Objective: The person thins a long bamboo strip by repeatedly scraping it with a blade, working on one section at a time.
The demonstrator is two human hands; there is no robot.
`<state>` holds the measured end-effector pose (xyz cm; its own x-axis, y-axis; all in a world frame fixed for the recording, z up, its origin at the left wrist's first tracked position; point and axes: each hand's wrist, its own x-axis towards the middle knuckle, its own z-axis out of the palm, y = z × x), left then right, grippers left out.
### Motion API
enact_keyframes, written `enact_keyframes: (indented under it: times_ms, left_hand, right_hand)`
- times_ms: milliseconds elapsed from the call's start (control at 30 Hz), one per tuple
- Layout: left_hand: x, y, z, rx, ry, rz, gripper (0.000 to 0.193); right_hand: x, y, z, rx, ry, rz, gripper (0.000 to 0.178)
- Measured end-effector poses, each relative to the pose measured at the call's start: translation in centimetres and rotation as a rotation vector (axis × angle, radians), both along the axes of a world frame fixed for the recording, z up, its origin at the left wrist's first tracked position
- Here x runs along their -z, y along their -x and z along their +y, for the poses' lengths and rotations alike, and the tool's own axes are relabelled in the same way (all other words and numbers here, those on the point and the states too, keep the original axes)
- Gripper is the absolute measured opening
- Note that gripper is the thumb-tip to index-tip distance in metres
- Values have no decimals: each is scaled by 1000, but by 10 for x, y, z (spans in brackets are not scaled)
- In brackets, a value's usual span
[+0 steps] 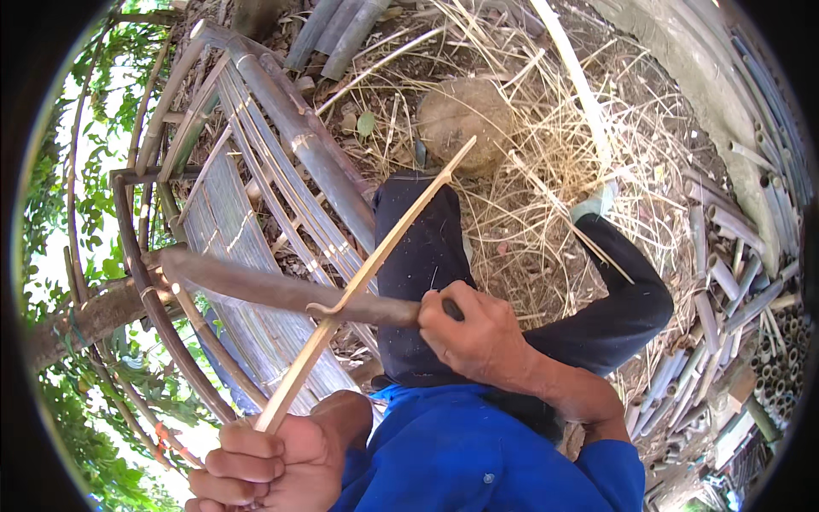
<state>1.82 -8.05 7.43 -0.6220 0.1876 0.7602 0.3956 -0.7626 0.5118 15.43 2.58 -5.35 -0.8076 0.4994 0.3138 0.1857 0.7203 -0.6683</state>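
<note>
My left hand is closed around the lower end of a pale bamboo strip, which slants up and away to the right over my leg. A machete lies across the strip, its long dark blade pointing left and blurred toward the tip. My right hand wraps round its dark handle. Where blade and strip cross, a thin curled shaving lifts from the bamboo. The strip narrows to a ragged point at its far end.
At the left stands a bamboo bench of slats and poles. A round brown stone or block lies ahead, beside a heap of bamboo shavings. Cut bamboo tubes are piled at the right, below a pale ledge.
</note>
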Motion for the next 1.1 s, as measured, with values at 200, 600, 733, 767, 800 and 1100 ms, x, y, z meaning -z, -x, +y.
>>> enact_keyframes:
  times_ms: [200,600,733,767,800,1100]
  left_hand:
    - [12,5,-6,-28,27,28,35]
    - [5,-2,10,-144,51,26,34]
    - [9,12,0,56,-44,10,31]
    - [10,15,-7,55,-42,0,31]
    - [7,19,-11,64,0,14,29]
    - [5,11,11,-108,-53,-75,38]
  right_hand:
    - [-10,-15,-11,-40,-70,-65,26]
    - [76,-13,39,206,-5,-305,11]
    - [70,-10,36,185,108,-285,16]
    - [65,-9,32,95,48,-184,19]
    - [69,-9,34,89,46,-106,22]
    - [99,-6,51,-24,-22,-143,19]
